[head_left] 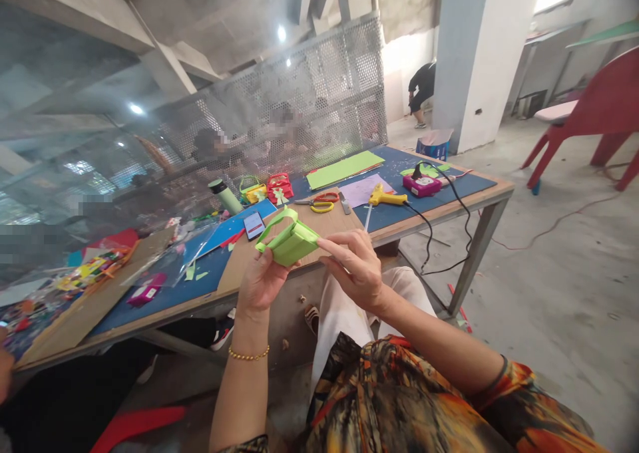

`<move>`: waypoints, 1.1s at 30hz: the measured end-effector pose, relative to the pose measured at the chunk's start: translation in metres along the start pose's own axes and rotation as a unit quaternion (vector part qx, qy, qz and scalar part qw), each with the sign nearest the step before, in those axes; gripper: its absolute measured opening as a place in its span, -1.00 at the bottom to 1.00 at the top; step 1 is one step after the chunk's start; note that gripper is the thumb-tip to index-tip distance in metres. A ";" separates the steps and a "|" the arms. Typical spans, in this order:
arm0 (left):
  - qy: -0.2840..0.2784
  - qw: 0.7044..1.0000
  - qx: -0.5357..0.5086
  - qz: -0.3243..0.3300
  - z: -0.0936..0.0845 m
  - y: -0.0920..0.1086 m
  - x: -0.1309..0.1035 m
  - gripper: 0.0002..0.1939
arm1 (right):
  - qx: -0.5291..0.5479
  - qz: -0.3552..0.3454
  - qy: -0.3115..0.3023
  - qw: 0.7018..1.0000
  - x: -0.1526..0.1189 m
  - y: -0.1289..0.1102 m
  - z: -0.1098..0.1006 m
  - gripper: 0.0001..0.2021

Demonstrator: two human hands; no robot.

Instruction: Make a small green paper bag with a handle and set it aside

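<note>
Hands first: 2 of them on 1 little green paper basket (288,241), held up in front of the table edge (439,219), above the lap. Left hand (260,281) grips its underside, fingers closed on it; right hand (355,267) pinches the right end with thumb and fingertip. On the table: 1 yellow glue gun (387,198), 1 pair of scissors (319,203), 1 phone (254,225), 2 finished baskets (267,189) near the mesh. Open concrete floor to the right.
</note>
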State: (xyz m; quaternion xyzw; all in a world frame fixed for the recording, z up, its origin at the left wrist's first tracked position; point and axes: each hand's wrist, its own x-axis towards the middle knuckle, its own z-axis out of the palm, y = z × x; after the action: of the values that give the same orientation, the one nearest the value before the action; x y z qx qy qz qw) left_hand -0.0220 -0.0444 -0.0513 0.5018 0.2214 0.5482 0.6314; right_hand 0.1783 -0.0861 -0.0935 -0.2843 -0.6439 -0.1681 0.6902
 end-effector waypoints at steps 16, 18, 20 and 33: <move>-0.006 1.000 -0.014 0.008 -0.003 -0.001 0.000 -0.63 | 0.014 -0.003 -0.030 0.999 0.007 -0.002 -0.007 -0.62; -0.006 1.000 -0.016 0.004 -0.003 -0.002 0.000 -0.62 | 0.000 -0.014 -0.040 0.999 0.007 -0.002 -0.007 -0.64; -0.003 1.000 -0.017 0.002 -0.003 -0.002 0.000 -0.60 | 0.004 -0.009 -0.042 0.999 0.006 -0.002 -0.006 -0.65; 0.016 1.000 -0.011 0.021 -0.008 -0.002 0.000 -0.66 | -0.008 0.009 -0.035 0.999 0.001 0.002 -0.009 -0.68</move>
State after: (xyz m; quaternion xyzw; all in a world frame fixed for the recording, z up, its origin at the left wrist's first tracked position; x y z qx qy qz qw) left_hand -0.0274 -0.0413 -0.0560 0.4902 0.2152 0.5717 0.6217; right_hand 0.1866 -0.0901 -0.0927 -0.3016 -0.6637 -0.1565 0.6664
